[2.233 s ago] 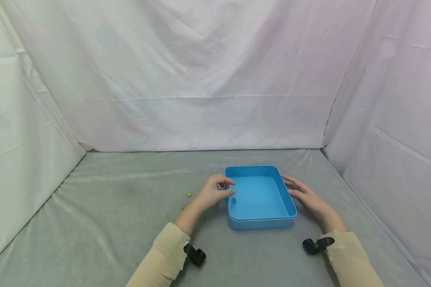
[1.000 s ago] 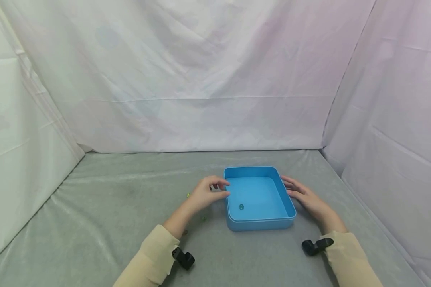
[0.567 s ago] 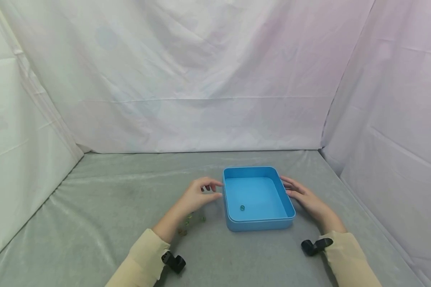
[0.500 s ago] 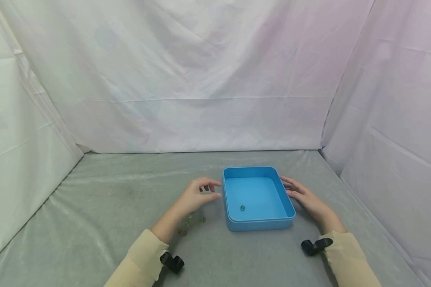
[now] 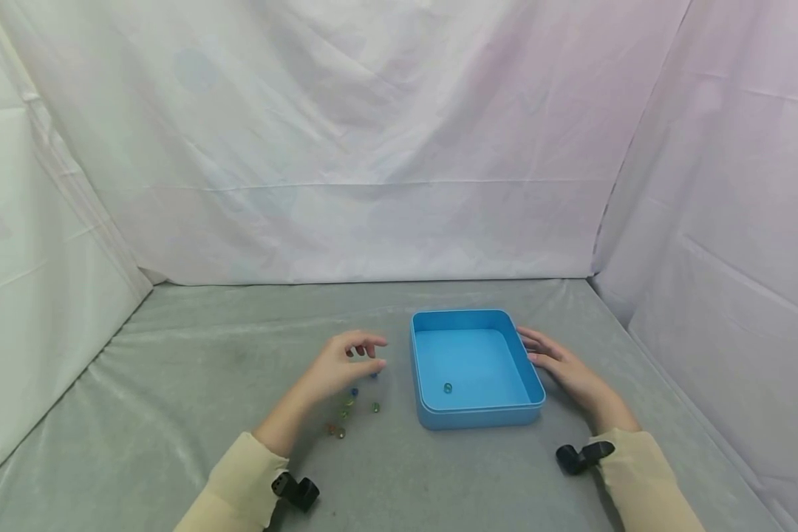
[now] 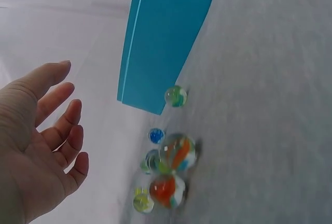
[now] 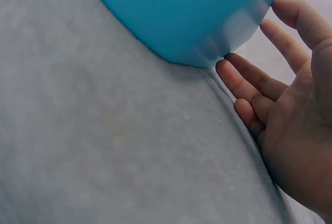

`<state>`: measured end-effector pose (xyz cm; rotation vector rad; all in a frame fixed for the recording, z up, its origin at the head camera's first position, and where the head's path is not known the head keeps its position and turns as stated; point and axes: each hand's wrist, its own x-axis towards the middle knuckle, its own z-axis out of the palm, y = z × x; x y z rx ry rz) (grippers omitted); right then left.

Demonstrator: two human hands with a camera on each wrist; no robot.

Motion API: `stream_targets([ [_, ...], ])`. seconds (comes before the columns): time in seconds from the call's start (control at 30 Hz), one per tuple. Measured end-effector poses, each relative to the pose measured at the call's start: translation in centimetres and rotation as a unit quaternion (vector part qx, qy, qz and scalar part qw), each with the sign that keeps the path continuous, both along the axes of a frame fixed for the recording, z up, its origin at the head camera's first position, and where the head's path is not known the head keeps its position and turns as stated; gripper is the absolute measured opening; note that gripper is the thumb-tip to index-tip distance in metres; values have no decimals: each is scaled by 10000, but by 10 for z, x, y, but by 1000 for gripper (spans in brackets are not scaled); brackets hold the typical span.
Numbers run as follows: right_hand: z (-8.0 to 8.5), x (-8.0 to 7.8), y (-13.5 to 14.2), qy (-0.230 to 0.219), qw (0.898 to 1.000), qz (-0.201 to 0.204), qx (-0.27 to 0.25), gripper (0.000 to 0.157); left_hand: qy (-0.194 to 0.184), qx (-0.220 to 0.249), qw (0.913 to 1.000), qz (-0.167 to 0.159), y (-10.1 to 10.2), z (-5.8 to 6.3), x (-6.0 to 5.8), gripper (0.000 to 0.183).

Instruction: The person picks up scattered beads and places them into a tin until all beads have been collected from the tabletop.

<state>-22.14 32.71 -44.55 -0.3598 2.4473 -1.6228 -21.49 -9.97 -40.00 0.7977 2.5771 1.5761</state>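
Observation:
In the head view a blue square box (image 5: 482, 408) lies open side up, with one glass marble (image 5: 448, 388) on its floor near the left front. My left hand (image 5: 339, 362) hovers left of the box, fingers loosely bent, thumb and fingertips apart, nothing between them. Beneath and in front of it lie several glass marbles; the left wrist view shows an orange-swirled marble (image 6: 177, 152), a red-and-white one (image 6: 167, 191), a green one (image 6: 176, 96) and a blue one (image 6: 156, 136). My right hand (image 7: 290, 89) rests its fingertips against the box's right wall.
A grey cloth (image 5: 206, 399) covers the table. White curtains hang behind (image 5: 372, 148) and on both sides. A black wrist camera (image 5: 295, 491) sits on the left sleeve, another black camera (image 5: 584, 457) on the right.
A marble dropped from my left hand into the box and settled near its left front. The left hand then drew back leftward, uncovering the marbles on the cloth. My right hand stays at the box.

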Motion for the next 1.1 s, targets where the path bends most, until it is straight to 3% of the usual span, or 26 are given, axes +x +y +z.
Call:
stream_targets([
  [0.93, 0, -1, -1, 61, 10000, 25, 40, 55, -139, -144, 9991, -379, -56, -16, -1, 34],
  [1.1, 0, -1, 0, 41, 10000, 49, -31, 55, -349, -205, 9985, -380, -63, -20, -1, 37],
])
